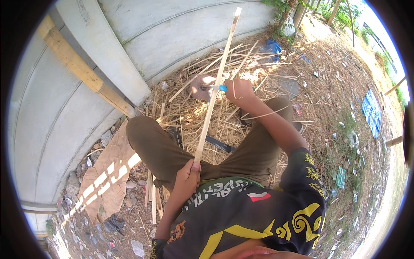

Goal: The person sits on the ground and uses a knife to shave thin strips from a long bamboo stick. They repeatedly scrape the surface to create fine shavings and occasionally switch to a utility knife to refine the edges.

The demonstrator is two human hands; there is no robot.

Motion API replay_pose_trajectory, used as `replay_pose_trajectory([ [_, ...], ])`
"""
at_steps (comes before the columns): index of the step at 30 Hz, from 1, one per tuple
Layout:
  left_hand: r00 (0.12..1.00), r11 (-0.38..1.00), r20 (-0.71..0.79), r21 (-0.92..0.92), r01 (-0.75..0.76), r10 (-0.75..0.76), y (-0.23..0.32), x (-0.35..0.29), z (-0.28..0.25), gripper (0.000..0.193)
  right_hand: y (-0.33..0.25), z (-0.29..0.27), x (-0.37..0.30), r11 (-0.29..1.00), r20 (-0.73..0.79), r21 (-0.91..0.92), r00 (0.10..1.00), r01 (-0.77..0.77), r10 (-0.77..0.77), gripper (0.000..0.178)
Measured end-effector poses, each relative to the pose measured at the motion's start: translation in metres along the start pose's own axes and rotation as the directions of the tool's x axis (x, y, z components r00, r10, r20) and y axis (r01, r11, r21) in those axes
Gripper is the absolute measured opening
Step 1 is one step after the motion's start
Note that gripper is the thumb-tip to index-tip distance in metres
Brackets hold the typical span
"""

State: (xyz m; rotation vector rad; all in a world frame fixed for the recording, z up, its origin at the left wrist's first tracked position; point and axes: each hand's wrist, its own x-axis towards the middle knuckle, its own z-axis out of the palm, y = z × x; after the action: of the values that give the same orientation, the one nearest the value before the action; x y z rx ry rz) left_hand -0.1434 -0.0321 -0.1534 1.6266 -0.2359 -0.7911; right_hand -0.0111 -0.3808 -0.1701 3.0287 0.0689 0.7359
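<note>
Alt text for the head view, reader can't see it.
A seated person's left hand grips the lower end of a long pale strip, while the right hand holds a small tool with a blue part at the strip. Loose pale strips litter the ground ahead, beside a grey panelled wall.

- The space between the legs (151, 140) is crossed by the long pale strip (210, 113), held low by the left hand (188, 177).
- On the strip's right, the way is blocked by the right hand (240, 93) and its blue tool (222, 88).
- Leftward reach is limited by the grey wall (164, 39) and bamboo pole (77, 61).
- Low passage ahead is hindered by heaped slivers (263, 82).
- Wider room is left above the ground (323, 116) beyond the right forearm (280, 123).
</note>
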Motion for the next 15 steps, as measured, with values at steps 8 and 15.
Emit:
replay_pose_trajectory([
  [8, 0.997, 0.971, 0.054, -0.236, -0.040, 0.054, 0.014, 0.029, 0.011, 0.036, -0.087, -0.034, -0.063, 0.977, -0.087, 0.208, 0.996, 0.049, -0.031, 0.012],
  [15, 0.992, 0.894, 0.071, -0.443, -0.059, 0.100, 0.038, 0.039, 0.032, 0.040, -0.091, -0.041, -0.058, 0.956, -0.318, 0.253, 0.946, 0.147, -0.062, 0.014],
])
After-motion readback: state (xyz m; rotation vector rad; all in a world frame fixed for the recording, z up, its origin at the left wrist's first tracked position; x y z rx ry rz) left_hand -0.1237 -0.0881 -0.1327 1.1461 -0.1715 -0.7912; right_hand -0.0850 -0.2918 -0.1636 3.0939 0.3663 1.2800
